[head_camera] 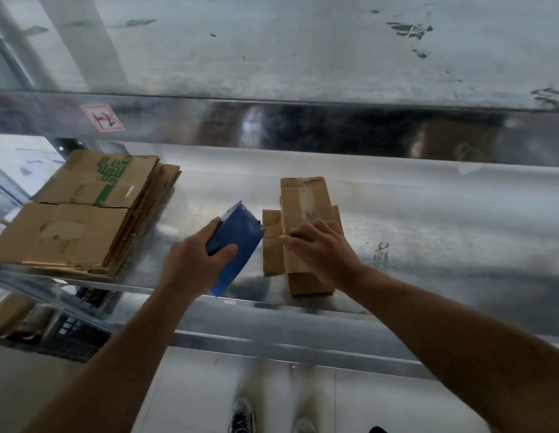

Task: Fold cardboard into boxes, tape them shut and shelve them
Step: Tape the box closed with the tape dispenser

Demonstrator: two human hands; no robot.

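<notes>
A small brown cardboard box [303, 201] lies on the metal shelf [428, 220], long and narrow, with flattened flaps sticking out at its sides. My right hand [322, 251] rests on top of its near half with fingers spread. My left hand [194, 264] grips a blue tape dispenser [237, 242], held just left of the box and tilted, its far edge close to the box's left flap. The tape roll itself is hidden.
A stack of flattened cardboard sheets [81, 210] with green print lies at the shelf's left. Another metal shelf [303, 42] runs above, with a labelled front beam [272, 126]. Lower shelves hold more cardboard at bottom left. My shoes show on the floor below.
</notes>
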